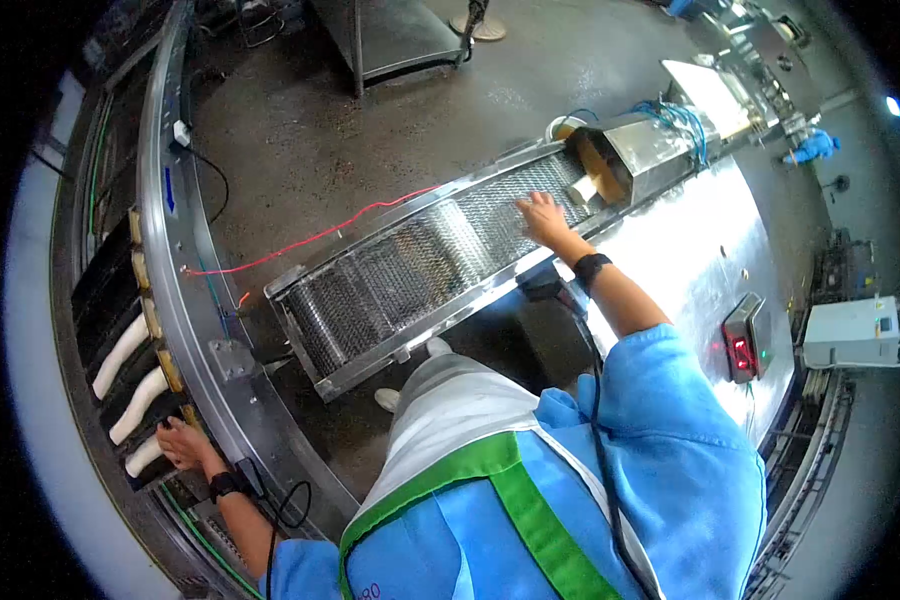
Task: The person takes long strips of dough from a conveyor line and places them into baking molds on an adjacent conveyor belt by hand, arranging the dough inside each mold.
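Observation:
My left hand [182,445] is at the lower left, its curled fingers on the near end of a white dough-like strip [142,459] lying in a dark trough. Its fingers cover that end of the strip. Two more such strips, a middle one [138,408] and a farther one [120,357], lie in the neighbouring troughs. My right hand [543,218] hovers over a metal mesh conveyor belt [400,280], fingers stretched and apart, with nothing in them. Just beyond it, a pale block [583,190] sits at the mouth of a metal hood [660,150].
Along the left runs a steel-framed line [160,200] of troughs. A red cord [320,243] stretches from its frame to the mesh conveyor. A shiny steel table [690,240] on the right bears a box with a red digital display [741,352]. A person in blue [816,147] is far off.

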A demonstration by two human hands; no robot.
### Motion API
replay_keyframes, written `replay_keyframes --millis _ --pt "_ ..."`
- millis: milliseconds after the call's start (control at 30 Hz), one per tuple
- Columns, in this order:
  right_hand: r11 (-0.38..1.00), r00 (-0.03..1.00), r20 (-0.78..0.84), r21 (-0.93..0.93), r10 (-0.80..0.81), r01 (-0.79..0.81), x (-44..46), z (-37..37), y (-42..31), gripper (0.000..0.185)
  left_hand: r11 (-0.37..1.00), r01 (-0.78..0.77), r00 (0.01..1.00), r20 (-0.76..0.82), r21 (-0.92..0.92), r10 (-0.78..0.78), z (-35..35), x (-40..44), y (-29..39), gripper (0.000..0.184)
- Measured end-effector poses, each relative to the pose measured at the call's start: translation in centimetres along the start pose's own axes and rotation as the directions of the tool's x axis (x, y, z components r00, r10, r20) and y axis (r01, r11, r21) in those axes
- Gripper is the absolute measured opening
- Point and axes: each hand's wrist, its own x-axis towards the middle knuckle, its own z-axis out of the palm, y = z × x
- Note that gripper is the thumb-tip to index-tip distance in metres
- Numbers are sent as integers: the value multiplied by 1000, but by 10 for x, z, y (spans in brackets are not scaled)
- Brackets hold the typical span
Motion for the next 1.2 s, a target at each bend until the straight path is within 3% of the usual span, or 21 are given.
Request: replay_keyframes --millis 233,267,300,333,367,433,467,500,533,567,600,633,667,733,767,800,900,933,1000,1100,1200 --pt "973 972 98 -113 212 -201 2 -7 59 48 986 -86 996 45 143 80 -73 -15 36 34" --pt "971 970 133 -154 204 -183 5 -8 62 48 963 -226 973 -2 144 229 -45 -3 11 30" --pt "961 996 20 -266 85 -77 26 -3 61 45 958 -285 943 -172 26 285 -28 -2 -13 28" --pt "822 965 -78 -544 -250 169 51 64 108 43 977 -207 972 -103 59 212 -31 -10 -10 26" --pt "943 988 -146 -333 -45 -6 52 40 85 42 927 -330 929 -114 177 353 -75 -20 16 26" --pt "973 962 -218 -193 -167 126 43 40 87 36 971 -221 971 -112 -87 211 -67 -20 19 25" --pt "992 981 -143 -14 -127 127 38 17 77 33 984 -157 980 -114 78 166 -92 -30 38 25" --pt "979 981 -64 76 -182 187 42 -7 74 36 993 -121 991 -64 0 121 -81 -31 26 28" --pt "949 952 -213 179 -220 259 64 7 96 38 998 15 995 100 -63 -9 -85 -33 29 30" --pt "891 903 -392 325 -177 316 58 -15 89 40 998 -32 998 59 -50 35 -93 -39 33 31" --pt "849 992 -123 524 -6 70 66 -49 82 41 999 -38 997 69 -19 40 -80 -42 25 32" --pt "743 942 -330 613 -66 267 65 -72 70 42 1000 -17 995 95 -20 19 -80 -40 24 32" --pt "774 971 -225 599 -85 207 74 -99 89 45 1000 -6 994 107 -16 7 -101 -41 30 31" --pt "429 922 -387 834 4 348 69 -159 60 51 1000 8 994 113 27 -11 -108 -44 28 31" --pt "489 958 -285 839 23 238 53 -218 25 37 998 -9 993 119 65 1 -112 -43 28 31" --pt "504 928 -372 795 -31 336 43 -249 0 36 998 6 993 116 67 -14 -113 -44 26 31" --pt "49 894 -419 901 -161 431 39 -324 -60 35 998 1 999 50 63 -4 -125 -41 29 29" --pt "-21 833 -428 893 -351 450 47 -347 -78 36 998 15 999 42 65 -17 -130 -42 30 29" --pt "-289 786 -525 847 -327 447 43 -372 -154 28 999 -15 1000 26 43 14 -132 -42 27 29" --pt "-387 825 -448 868 -344 310 49 -387 -274 25 1000 19 1000 -10 21 -18 -139 -41 31 27" --pt "-512 703 -501 829 -504 224 52 -359 -404 27 1000 16 1000 -19 16 -16 -139 -41 26 27"
